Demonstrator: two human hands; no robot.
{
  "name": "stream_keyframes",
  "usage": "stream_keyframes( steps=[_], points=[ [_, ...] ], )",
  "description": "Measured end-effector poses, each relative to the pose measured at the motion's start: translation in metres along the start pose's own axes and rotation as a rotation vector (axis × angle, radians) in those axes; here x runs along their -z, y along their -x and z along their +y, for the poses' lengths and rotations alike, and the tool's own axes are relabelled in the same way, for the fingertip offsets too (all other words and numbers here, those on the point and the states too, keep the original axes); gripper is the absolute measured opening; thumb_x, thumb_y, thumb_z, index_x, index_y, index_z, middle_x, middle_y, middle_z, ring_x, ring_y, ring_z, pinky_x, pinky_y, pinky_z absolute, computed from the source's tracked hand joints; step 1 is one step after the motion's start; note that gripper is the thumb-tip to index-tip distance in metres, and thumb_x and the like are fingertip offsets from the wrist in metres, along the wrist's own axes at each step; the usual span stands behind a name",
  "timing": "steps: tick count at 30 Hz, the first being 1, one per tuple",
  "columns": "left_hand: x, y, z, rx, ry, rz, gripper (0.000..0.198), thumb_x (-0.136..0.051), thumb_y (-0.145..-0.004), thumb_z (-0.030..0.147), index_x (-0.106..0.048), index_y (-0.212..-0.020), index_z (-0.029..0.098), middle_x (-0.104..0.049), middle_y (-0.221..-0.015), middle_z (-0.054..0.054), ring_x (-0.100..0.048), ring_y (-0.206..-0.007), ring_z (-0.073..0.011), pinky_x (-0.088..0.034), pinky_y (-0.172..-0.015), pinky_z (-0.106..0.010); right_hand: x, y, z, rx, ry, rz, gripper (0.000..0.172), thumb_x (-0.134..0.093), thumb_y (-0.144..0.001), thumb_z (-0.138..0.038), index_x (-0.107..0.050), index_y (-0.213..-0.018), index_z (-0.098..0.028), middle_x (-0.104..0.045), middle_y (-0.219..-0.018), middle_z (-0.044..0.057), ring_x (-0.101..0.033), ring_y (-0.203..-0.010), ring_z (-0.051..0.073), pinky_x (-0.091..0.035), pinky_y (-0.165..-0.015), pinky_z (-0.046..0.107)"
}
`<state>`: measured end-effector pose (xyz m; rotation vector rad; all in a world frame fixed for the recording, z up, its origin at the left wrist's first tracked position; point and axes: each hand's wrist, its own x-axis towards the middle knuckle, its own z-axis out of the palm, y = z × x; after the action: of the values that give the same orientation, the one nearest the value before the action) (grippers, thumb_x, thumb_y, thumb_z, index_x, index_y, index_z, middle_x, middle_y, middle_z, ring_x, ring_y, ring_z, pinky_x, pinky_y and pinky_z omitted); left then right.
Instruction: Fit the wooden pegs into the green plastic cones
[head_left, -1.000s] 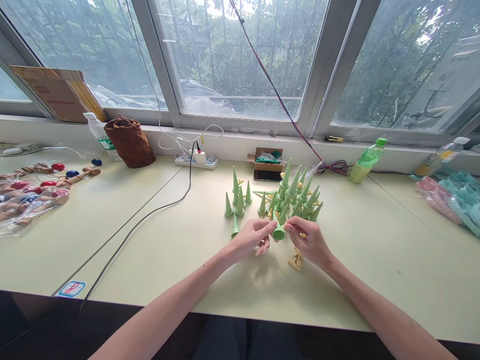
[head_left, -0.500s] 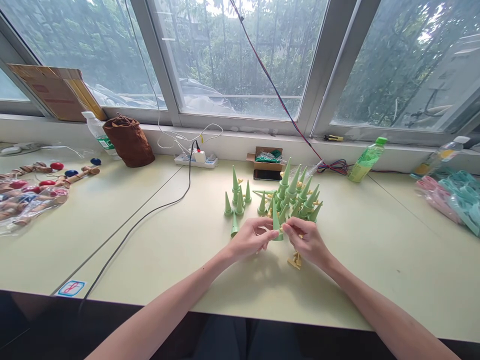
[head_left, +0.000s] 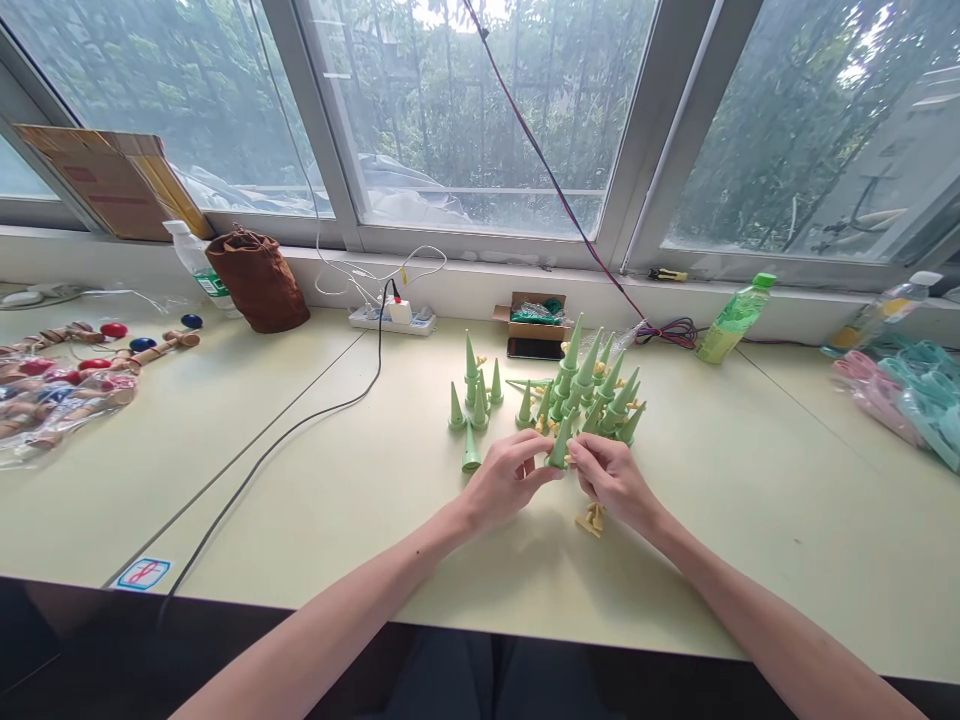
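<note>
My left hand [head_left: 510,478] and my right hand [head_left: 611,477] meet over the pale table [head_left: 315,500], both pinching one green plastic cone [head_left: 559,442] that points up and away. Right behind it stands a dense cluster of green cones [head_left: 596,392], and a smaller group of upright cones [head_left: 474,400] stands to its left. One cone [head_left: 470,452] stands just left of my left hand. Small yellow plastic pieces [head_left: 592,519] lie on the table under my right wrist.
A power strip [head_left: 394,319] with cables, a small cardboard box [head_left: 534,322], a phone and a green bottle [head_left: 731,321] line the windowsill edge. A brown bag [head_left: 256,280] and wooden toys [head_left: 67,380] sit far left; pastel plastic items [head_left: 911,400] lie far right.
The cone between my fingers has turned from showing its open base toward me to pointing up and away. Both hands have shifted slightly farther from me, toward the cluster.
</note>
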<state>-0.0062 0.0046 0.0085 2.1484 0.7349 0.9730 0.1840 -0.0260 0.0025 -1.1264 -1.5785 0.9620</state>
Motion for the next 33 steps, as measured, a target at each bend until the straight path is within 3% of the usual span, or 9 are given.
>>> stream_keyframes(
  steps=[9, 16, 21, 26, 33],
  points=[
    [-0.004, 0.003, -0.005, -0.136, -0.172, 0.045, 0.025, -0.055, -0.097, 0.026, -0.065, -0.119, 0.023, -0.064, -0.111, -0.008, -0.061, -0.076, -0.0127, -0.053, -0.072, -0.027, 0.0, -0.004, -0.001, -0.164, -0.24, -0.059, 0.045, -0.058, -0.091, -0.053, -0.044, -0.063, -0.02, -0.029, -0.047, -0.01, -0.029, -0.035, 0.006, -0.022, -0.035, 0.021],
    [-0.003, -0.002, 0.0, 0.174, 0.044, 0.141, 0.036, -0.063, -0.091, 0.042, -0.059, -0.119, 0.02, -0.064, -0.109, -0.007, -0.055, -0.055, -0.0067, -0.05, -0.051, -0.022, -0.002, -0.003, -0.003, -0.066, -0.15, 0.125, 0.043, -0.057, -0.092, -0.054, -0.046, -0.066, -0.021, -0.036, -0.047, -0.008, -0.036, -0.036, 0.008, -0.028, -0.036, 0.022],
    [0.002, -0.006, 0.004, 0.449, 0.415, -0.057, 0.051, -0.049, -0.09, 0.064, -0.061, -0.09, 0.014, -0.067, -0.081, -0.005, -0.053, -0.042, -0.0074, -0.039, -0.034, -0.019, 0.001, -0.001, 0.001, 0.09, 0.035, 0.149, 0.038, -0.053, -0.096, -0.049, -0.051, -0.071, -0.02, -0.038, -0.051, -0.006, -0.035, -0.042, 0.009, -0.029, -0.04, 0.024],
    [0.002, -0.006, 0.004, 0.517, 0.58, -0.186, 0.049, -0.059, -0.086, 0.063, -0.059, -0.077, 0.015, -0.053, -0.048, 0.004, -0.046, -0.036, -0.0068, -0.037, -0.039, -0.019, 0.0, 0.0, 0.003, 0.136, 0.135, 0.117, 0.04, -0.051, -0.097, -0.049, -0.048, -0.069, -0.02, -0.04, -0.053, -0.005, -0.035, -0.045, 0.01, -0.031, -0.043, 0.024],
    [0.003, -0.004, 0.004, 0.441, 0.571, -0.156, 0.041, -0.065, -0.084, 0.055, -0.057, -0.08, 0.015, -0.054, -0.06, 0.005, -0.047, -0.039, -0.0055, -0.04, -0.044, -0.02, 0.0, 0.002, 0.003, 0.067, 0.075, 0.072, 0.04, -0.05, -0.097, -0.051, -0.051, -0.071, -0.02, -0.04, -0.049, -0.006, -0.035, -0.042, 0.009, -0.03, -0.041, 0.024]
  ],
)
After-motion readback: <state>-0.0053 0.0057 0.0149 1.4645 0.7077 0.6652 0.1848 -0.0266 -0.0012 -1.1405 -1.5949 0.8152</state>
